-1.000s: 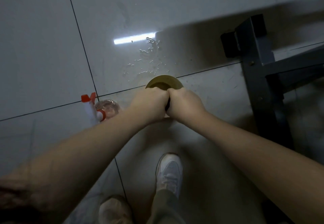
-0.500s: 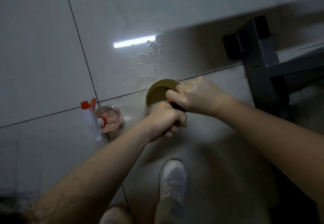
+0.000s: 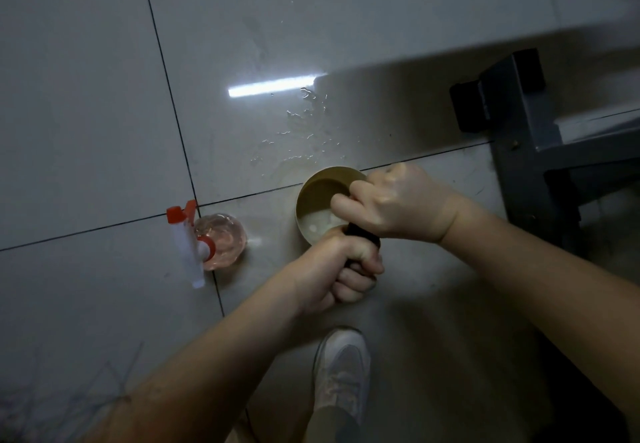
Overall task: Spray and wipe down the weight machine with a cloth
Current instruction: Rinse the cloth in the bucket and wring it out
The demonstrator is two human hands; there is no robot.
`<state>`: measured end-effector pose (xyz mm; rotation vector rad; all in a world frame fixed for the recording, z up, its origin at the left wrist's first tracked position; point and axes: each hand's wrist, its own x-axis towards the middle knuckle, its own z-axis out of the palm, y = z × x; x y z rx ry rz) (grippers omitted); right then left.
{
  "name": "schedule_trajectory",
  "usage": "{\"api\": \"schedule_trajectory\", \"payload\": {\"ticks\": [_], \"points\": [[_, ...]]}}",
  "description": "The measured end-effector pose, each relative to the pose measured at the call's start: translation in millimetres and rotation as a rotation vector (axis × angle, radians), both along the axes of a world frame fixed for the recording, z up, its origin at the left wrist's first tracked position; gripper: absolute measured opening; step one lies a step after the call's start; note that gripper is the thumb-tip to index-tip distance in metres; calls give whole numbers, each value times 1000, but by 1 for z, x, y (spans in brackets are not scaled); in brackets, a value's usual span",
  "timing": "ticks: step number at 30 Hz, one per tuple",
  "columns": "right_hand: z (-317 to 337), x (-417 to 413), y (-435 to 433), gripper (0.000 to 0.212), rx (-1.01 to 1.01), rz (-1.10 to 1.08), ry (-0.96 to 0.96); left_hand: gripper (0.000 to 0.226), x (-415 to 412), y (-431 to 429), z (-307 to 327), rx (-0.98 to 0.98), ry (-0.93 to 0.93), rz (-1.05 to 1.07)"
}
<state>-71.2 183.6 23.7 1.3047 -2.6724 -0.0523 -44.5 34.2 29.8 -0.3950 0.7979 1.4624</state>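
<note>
Wringing dark cloth (image 3: 360, 234) with both fists, left hand (image 3: 346, 269) and right hand (image 3: 391, 207), fingers clenched, above bowl (image 3: 311, 183) to catch drips.

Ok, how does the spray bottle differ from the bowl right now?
The spray bottle is clear with pinkish liquid and a red-and-white trigger head; the bowl is opaque tan with pale liquid inside. The spray bottle stands alone, untouched; both hands, the left hand and right hand, wring a dark cloth over the bowl. Both sit on the tiled floor.
</note>
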Motion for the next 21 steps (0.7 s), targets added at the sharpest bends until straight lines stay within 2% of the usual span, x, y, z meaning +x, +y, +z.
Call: {"api": "schedule_trajectory", "payload": {"ticks": [3,7,13,17,19,21], "points": [[-1,1,1,15,3,-22,-15,20,-2,0,-1,-14,-4,-23],[-3,4,4,17,25,-122,-34,28,-8,5,-6,-75,43,-70],[-4,2,5,7,43,-316,-143,32,-23,11,-6,-200,275,-101],[-13,10,-3,26,4,-516,-344,11,-24,12,-10,-397,616,-200],[-14,17,-9,20,39,-667,-400,30,-22,13,-11,-507,744,-202],[-10,21,-11,19,72,-937,-593,55,-18,11,-12,-559,830,-188]]}}
